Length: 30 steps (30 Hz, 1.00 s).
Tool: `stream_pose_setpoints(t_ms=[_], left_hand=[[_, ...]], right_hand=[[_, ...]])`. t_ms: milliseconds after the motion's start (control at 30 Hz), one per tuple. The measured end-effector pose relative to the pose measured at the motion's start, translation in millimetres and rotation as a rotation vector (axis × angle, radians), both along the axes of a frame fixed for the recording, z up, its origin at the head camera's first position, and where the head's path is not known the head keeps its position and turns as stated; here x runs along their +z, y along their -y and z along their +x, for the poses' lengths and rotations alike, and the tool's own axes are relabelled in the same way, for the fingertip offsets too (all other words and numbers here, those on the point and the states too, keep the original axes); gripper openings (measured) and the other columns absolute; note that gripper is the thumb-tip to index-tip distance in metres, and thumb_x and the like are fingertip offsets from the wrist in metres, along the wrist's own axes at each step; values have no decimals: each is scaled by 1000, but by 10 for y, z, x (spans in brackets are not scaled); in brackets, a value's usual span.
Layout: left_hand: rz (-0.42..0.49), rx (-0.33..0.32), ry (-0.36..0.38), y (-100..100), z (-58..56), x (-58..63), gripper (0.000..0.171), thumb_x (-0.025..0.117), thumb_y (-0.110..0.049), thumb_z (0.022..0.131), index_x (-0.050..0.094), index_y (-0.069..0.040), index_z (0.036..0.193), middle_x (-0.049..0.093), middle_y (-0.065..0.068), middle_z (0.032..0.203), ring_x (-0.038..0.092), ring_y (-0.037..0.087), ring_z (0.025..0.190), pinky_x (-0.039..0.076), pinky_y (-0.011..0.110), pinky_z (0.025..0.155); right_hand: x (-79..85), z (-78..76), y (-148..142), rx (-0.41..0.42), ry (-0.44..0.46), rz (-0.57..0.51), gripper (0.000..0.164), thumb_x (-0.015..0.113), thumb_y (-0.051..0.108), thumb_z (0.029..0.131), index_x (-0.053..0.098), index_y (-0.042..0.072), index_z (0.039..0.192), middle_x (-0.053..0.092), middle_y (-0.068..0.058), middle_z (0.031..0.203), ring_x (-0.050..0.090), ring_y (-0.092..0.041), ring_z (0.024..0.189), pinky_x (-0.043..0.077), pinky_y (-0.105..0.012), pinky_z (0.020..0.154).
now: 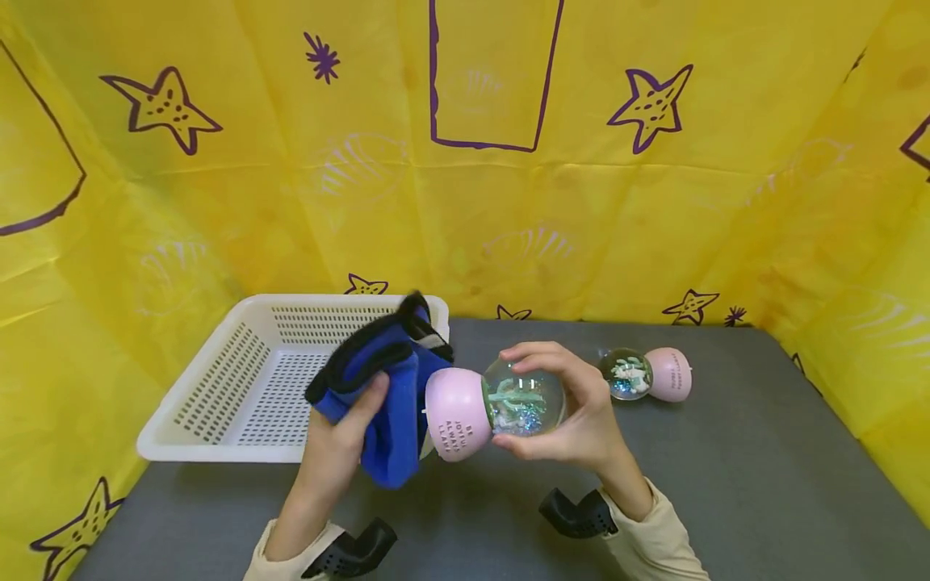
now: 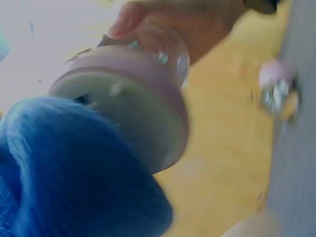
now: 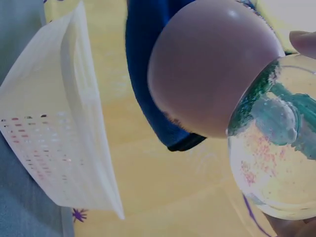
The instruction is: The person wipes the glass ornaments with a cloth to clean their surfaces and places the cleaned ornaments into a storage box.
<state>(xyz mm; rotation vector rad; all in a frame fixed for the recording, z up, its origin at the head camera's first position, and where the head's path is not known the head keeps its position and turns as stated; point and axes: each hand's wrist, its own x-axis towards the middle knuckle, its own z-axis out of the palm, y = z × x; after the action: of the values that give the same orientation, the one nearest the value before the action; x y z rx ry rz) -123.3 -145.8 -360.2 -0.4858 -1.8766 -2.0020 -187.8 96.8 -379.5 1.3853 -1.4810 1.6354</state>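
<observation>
My right hand (image 1: pixel 574 403) grips the glass ball of a snow globe (image 1: pixel 458 413), held on its side above the table. Its pink base with lettering points left, and green cactus shapes and glitter show inside the ball. In my left hand (image 1: pixel 341 440) is a bunched blue cloth (image 1: pixel 395 428) with black edging, gripped with the thumb on top. The cloth lies against or close beside the underside of the base, which faces the left wrist view as a pale disc (image 2: pixel 123 113). A second pink snow globe (image 1: pixel 668 374) lies on its side on the table, right of my right hand.
A white perforated plastic basket (image 1: pixel 211 444) stands at the back left, behind my left hand. The grey table (image 1: pixel 756 484) runs back to a yellow cloth backdrop (image 1: pixel 501 202) with purple starfish drawings, which also closes off both sides.
</observation>
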Motion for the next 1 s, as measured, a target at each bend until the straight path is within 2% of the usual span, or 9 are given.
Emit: stream_pose_setpoints(t_ms=[100, 167, 300, 400, 467, 567, 667, 867, 1000], left_hand=[[-300, -55, -184, 0, -1, 3, 50, 68, 8, 86, 59, -10, 132, 65, 4, 128, 60, 11, 118, 46, 22, 102], [-404, -88, -238, -18, -18, 4, 57, 73, 7, 83, 56, -9, 136, 60, 8, 137, 56, 15, 127, 42, 24, 108], [-389, -4, -219, -41, -51, -11, 49, 72, 7, 84, 61, -9, 129, 66, 6, 126, 61, 11, 117, 47, 22, 100], [-353, 70, -198, -31, -80, -16, 43, 71, 7, 85, 63, -8, 124, 68, -1, 117, 62, 7, 108, 48, 20, 94], [-338, 82, -185, -22, -96, -15, 42, 70, 6, 85, 64, -9, 124, 68, -6, 115, 62, 6, 106, 47, 19, 94], [-321, 55, -176, -5, -101, -14, 41, 68, 6, 87, 63, -8, 125, 67, -8, 115, 62, 8, 105, 48, 20, 93], [-346, 10, -194, 26, -86, -12, 41, 69, 6, 86, 63, -7, 124, 67, -6, 114, 62, 8, 104, 48, 20, 93], [-446, -133, -240, 91, -39, -1, 45, 72, 8, 83, 63, -10, 123, 68, 2, 121, 60, 12, 118, 42, 23, 107], [-486, -139, -254, 86, -24, -1, 51, 76, 8, 79, 63, -13, 124, 67, 8, 126, 56, 20, 128, 29, 26, 120]], right_hand=[[-10, 11, 4, -7, -8, 33, 58, 93, 14, 64, 62, -7, 107, 68, -18, 116, 64, -24, 113, 52, -28, 97], [-12, 23, 6, -18, -15, 45, 57, 93, 15, 64, 63, -7, 107, 68, -19, 115, 64, -24, 112, 51, -28, 99], [-11, 57, 0, -7, -1, 42, 56, 94, 16, 63, 63, -5, 105, 69, -18, 114, 65, -24, 111, 52, -28, 98], [-11, 78, -8, 45, 24, 23, 57, 94, 13, 61, 63, -5, 105, 69, -16, 116, 65, -24, 112, 53, -29, 97], [-9, 86, -13, 84, 37, 11, 58, 94, 11, 60, 63, -5, 106, 68, -15, 117, 64, -25, 113, 52, -30, 98], [2, 92, -18, 130, 52, 1, 59, 94, 8, 58, 62, -5, 107, 68, -14, 119, 64, -26, 114, 52, -32, 99], [18, 102, -12, 124, 44, 37, 59, 94, 9, 59, 62, -4, 106, 68, -14, 117, 64, -25, 112, 52, -30, 97], [37, 88, 52, 7, -53, 168, 57, 94, 19, 62, 63, -1, 105, 68, -18, 111, 65, -25, 108, 52, -29, 97], [32, 69, 82, -62, -75, 204, 56, 94, 22, 63, 65, 1, 106, 68, -17, 111, 65, -24, 106, 51, -28, 98]])
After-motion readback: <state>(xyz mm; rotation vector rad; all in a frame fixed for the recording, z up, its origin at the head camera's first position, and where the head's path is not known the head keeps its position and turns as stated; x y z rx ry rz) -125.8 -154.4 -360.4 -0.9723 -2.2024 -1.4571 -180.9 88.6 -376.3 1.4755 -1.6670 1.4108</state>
